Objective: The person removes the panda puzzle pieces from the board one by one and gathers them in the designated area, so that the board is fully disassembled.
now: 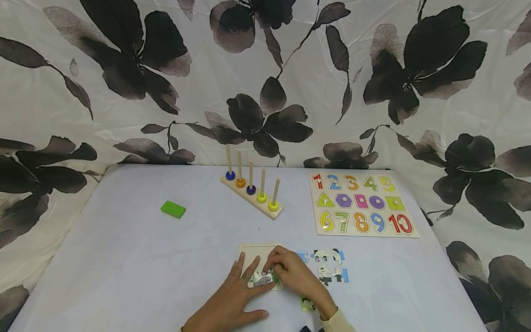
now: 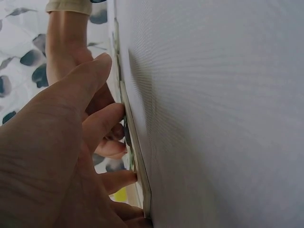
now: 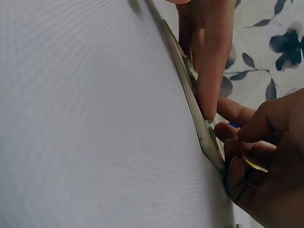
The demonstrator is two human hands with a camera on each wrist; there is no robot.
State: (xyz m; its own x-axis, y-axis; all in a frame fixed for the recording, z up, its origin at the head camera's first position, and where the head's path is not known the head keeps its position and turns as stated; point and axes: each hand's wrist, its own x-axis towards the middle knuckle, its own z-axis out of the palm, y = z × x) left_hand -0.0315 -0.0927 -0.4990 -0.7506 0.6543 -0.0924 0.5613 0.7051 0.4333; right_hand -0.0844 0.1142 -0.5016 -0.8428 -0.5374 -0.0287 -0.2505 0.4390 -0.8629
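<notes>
A small wooden puzzle board [image 1: 250, 250] lies near the front of the table, with grey, white and green puzzle pieces [image 1: 261, 279] in its lower part. My left hand [image 1: 230, 295] rests across it with fingers spread, fingertips on the frame and pieces. From the right, my right hand [image 1: 294, 272] bends its fingers over the board and holds a puzzle piece at the fitted ones; the fingers mostly hide that piece. Both wrist views show the board's edge [image 3: 187, 90] flat on the cloth. Loose panda puzzle pieces [image 1: 325, 273] lie right of the board.
Another loose piece [image 1: 307, 304] lies beside the right wrist. Farther back stand a peg stand [image 1: 265, 210] with coloured rings and a number-and-shape board [image 1: 352, 230]. A green block [image 1: 173, 209] lies at left. Floral cloth [image 1: 257, 69] hangs behind the table.
</notes>
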